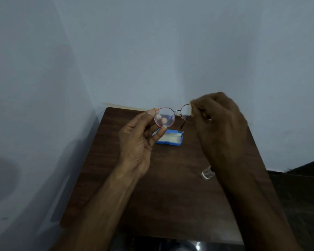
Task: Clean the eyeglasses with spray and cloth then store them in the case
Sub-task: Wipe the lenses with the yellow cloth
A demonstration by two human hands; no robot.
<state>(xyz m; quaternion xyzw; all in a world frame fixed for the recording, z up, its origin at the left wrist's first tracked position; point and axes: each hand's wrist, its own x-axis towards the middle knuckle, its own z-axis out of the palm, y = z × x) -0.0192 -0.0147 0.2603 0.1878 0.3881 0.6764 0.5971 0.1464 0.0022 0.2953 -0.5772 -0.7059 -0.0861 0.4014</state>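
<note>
Thin round-rimmed eyeglasses (170, 115) are held up in the air above the table. My left hand (138, 140) pinches the rim of the left lens between thumb and fingers. My right hand (219, 122) is closed over the other lens, with what looks like a pale cloth (193, 110) showing at its fingertips. An open blue case (169, 139) with a pale lining lies on the table below the glasses. A small clear spray bottle (208, 173) stands on the table, partly hidden behind my right forearm.
The dark wooden table (170, 187) stands in a corner between pale blue walls (152, 51). A dark floor (306, 178) shows at the right. A shiny object (198, 247) sits below the table's near edge.
</note>
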